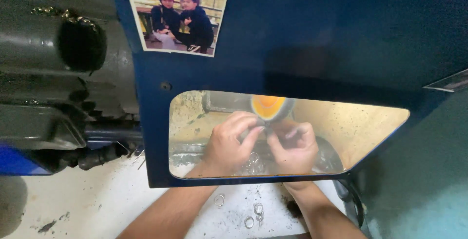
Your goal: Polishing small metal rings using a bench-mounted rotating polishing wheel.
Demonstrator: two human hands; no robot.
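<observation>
We see both forearms reach forward under the lower edge of a blue guard panel (302, 44), so the hands show only through its clear window (351, 132). The left hand (229, 144) comes in from the lower left, wrist bent slightly, knuckles up — its fingers curl inward and pinch at something small just below an orange-yellow wheel (267, 106). The right hand (294, 146) meets it from the right, fingers bent and closed toward the same spot, fingertips touching or nearly touching those of the left. What they pinch is too blurred through the window to name; we cannot tell whether it is a ring. Several small metal rings (257, 210) lie loose on the white bench (73, 200) between the two forearms, near the wrists. A photograph (178, 12) is stuck to the panel above, and a grey motor housing (53, 63) sits at the left.
</observation>
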